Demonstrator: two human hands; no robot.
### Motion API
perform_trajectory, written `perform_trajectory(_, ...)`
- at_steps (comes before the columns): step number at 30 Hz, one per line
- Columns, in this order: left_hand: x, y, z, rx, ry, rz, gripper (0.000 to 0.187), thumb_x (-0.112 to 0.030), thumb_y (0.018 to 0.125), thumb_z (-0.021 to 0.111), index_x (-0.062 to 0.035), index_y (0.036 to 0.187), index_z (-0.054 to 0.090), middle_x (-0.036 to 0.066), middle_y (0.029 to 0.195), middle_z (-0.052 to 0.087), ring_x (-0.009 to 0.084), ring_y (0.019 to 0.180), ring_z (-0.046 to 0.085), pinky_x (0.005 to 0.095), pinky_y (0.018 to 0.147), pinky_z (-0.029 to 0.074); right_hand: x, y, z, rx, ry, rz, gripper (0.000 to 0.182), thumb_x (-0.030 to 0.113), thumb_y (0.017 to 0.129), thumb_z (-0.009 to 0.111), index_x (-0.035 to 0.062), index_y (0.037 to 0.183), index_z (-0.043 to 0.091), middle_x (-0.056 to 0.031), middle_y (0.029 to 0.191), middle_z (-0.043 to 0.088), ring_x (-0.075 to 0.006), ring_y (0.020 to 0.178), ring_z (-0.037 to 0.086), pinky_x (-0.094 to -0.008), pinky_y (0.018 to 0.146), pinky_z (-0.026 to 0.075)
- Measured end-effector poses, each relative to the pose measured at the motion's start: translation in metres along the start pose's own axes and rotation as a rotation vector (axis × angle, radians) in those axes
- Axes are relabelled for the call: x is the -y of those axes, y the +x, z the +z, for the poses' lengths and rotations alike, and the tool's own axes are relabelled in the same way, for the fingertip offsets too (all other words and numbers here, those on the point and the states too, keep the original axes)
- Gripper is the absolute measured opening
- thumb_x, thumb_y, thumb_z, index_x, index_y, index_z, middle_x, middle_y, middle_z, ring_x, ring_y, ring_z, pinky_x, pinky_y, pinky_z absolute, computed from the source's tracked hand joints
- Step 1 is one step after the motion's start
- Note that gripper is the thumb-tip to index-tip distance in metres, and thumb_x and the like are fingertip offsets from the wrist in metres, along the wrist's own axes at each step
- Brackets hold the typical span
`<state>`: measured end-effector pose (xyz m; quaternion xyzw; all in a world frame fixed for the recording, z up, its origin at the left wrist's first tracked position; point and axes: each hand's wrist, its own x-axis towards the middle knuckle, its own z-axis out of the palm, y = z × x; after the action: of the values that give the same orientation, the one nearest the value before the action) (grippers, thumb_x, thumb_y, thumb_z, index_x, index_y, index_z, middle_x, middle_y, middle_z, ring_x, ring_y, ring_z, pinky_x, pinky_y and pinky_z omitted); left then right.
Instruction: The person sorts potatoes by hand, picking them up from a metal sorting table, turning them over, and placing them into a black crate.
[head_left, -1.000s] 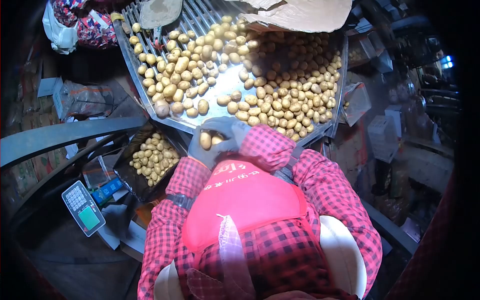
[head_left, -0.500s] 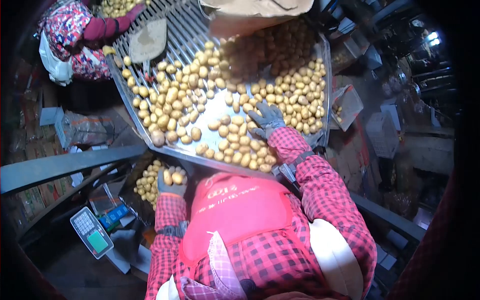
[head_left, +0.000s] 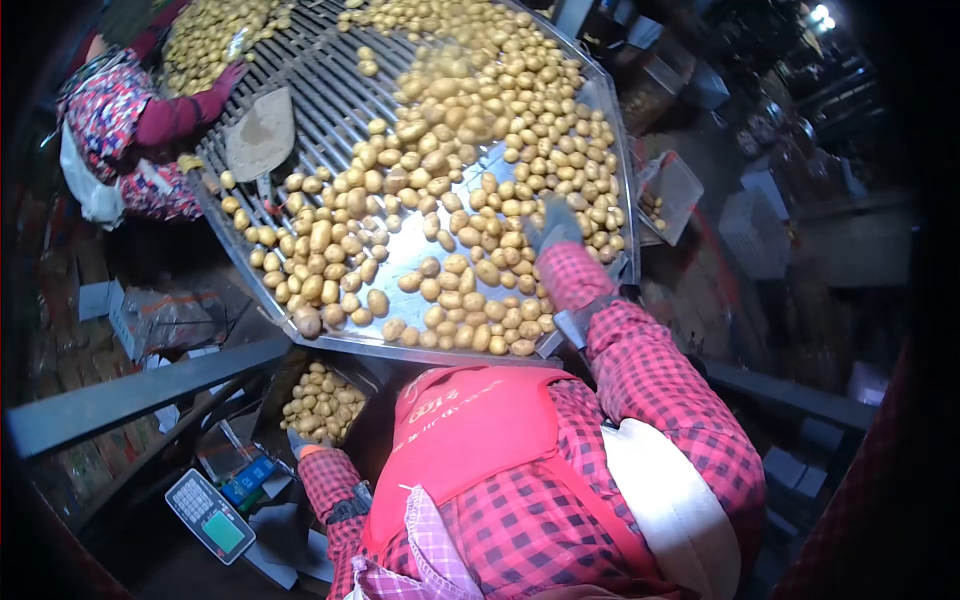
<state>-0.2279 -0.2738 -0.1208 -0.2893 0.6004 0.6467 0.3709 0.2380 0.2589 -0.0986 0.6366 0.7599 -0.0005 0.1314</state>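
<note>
Many potatoes lie on a metal sorting table with a slatted part at the upper left. My right hand, in a grey glove, is among the potatoes near the table's right side; its fingers are blurred and partly hidden. Below the table's front edge, a dark container holds more potatoes. My left hand, also gloved, is at the near edge of that container, beside the potatoes, mostly hidden by the cuff and shadow.
Another person in maroon sleeves reaches over potatoes at the upper left. A flat scoop lies on the slats. A scale is at the lower left, with a metal rail above it. Crates stand at the right.
My left hand has moved down from the front edge, and the potatoes it held no longer show in it. The brown sheet over the table is gone from view, and more potatoes show there.
</note>
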Motion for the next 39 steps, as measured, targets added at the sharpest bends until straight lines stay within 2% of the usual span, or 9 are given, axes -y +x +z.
perform_trajectory(10, 0.022, -0.101, 0.256, 0.359, 0.373, 0.221, 0.047, -0.034, 0.092, 0.066, -0.0062, 0.129, 0.057, 0.009, 0.125, 0.060, 0.0282, 0.117, 0.057, 0.0443, 0.092, 0.048, 0.043, -0.115, -0.054, -0.108, 0.655, -0.760, 0.062, 0.042, 0.084, 0.069, 0.0121, 0.136, 0.052, -0.0155, 0.143, 0.047, -0.0331, 0.135, 0.042, -0.0467, 0.112, 0.035)
perform_trajectory(13, 0.034, -0.109, 0.268, 0.499, 0.406, 0.228, 0.048, -0.037, 0.089, 0.068, -0.0069, 0.127, 0.059, 0.008, 0.117, 0.064, 0.0279, 0.111, 0.061, 0.0449, 0.088, 0.050, 0.009, -0.065, -0.023, -0.148, 0.745, -0.554, 0.047, 0.036, 0.080, 0.072, 0.0052, 0.115, 0.062, -0.0167, 0.121, 0.063, -0.0356, 0.114, 0.059, -0.0432, 0.099, 0.047)
perform_trajectory(16, 0.049, -0.118, 0.272, 0.522, 0.446, 0.222, 0.051, -0.039, 0.088, 0.068, -0.0070, 0.127, 0.059, 0.007, 0.117, 0.065, 0.0280, 0.108, 0.062, 0.0471, 0.088, 0.050, -0.066, 0.013, -0.006, 0.354, 1.258, 0.489, 0.036, 0.032, 0.098, 0.048, 0.0016, 0.106, 0.065, -0.0161, 0.096, 0.070, -0.0307, 0.087, 0.068, -0.0391, 0.077, 0.055)
perform_trajectory(18, 0.055, -0.125, 0.279, 0.550, 0.453, 0.214, 0.047, -0.037, 0.088, 0.068, -0.0054, 0.123, 0.061, 0.007, 0.110, 0.066, 0.0255, 0.098, 0.064, 0.0431, 0.081, 0.051, -0.103, 0.032, 0.021, -0.213, 0.371, 0.012, 0.031, 0.028, 0.099, 0.046, 0.0057, 0.106, 0.066, -0.0168, 0.101, 0.070, -0.0282, 0.093, 0.069, -0.0386, 0.081, 0.055)
perform_trajectory(27, 0.085, -0.117, 0.337, 0.923, 0.759, 0.493, 0.023, -0.026, 0.090, 0.069, -0.0056, 0.099, 0.065, 0.003, 0.086, 0.063, 0.0201, 0.080, 0.065, 0.0337, 0.065, 0.055, -0.089, 0.041, -0.008, 0.130, 0.359, -0.029, 0.035, 0.026, 0.094, 0.053, 0.0110, 0.124, 0.064, -0.0190, 0.121, 0.067, -0.0340, 0.110, 0.065, -0.0447, 0.093, 0.053)
perform_trajectory(30, 0.090, -0.164, 0.372, 0.986, 0.791, 0.379, 0.024, -0.028, 0.091, 0.070, -0.0066, 0.100, 0.063, 0.005, 0.086, 0.063, 0.0240, 0.079, 0.064, 0.0368, 0.066, 0.054, -0.056, 0.014, -0.070, 0.193, 0.798, 0.243, 0.040, 0.026, 0.091, 0.058, 0.0100, 0.127, 0.062, -0.0174, 0.117, 0.068, -0.0331, 0.107, 0.066, -0.0425, 0.091, 0.053)
perform_trajectory(32, 0.137, -0.092, 0.370, 1.250, 0.243, -0.465, 0.031, -0.035, 0.096, 0.063, -0.0076, 0.109, 0.061, 0.009, 0.101, 0.063, 0.0277, 0.092, 0.065, 0.0406, 0.073, 0.056, -0.031, -0.022, -0.073, -0.101, 1.007, -0.076, 0.040, 0.030, 0.093, 0.057, 0.0074, 0.126, 0.062, -0.0191, 0.116, 0.068, -0.0344, 0.109, 0.065, -0.0418, 0.094, 0.052)
perform_trajectory(35, 0.139, -0.158, 0.380, 1.241, -0.028, -0.735, 0.039, -0.042, 0.097, 0.059, -0.0061, 0.113, 0.060, 0.012, 0.114, 0.061, 0.0291, 0.098, 0.064, 0.0431, 0.078, 0.058, 0.029, -0.076, -0.096, 0.272, 1.084, -0.329, 0.046, 0.028, 0.092, 0.061, 0.0049, 0.131, 0.059, -0.0198, 0.133, 0.059, -0.0316, 0.125, 0.057, -0.0403, 0.104, 0.045)
perform_trajectory(39, 0.126, -0.190, 0.384, 0.658, 0.286, -0.518, 0.041, -0.046, 0.097, 0.059, -0.0084, 0.113, 0.060, 0.011, 0.112, 0.063, 0.0266, 0.082, 0.065, 0.0361, 0.058, 0.054, 0.033, -0.092, -0.084, 0.140, 1.461, -0.609, 0.055, 0.030, 0.088, 0.069, 0.0060, 0.135, 0.054, -0.0111, 0.132, 0.059, -0.0267, 0.122, 0.056, -0.0367, 0.099, 0.049)
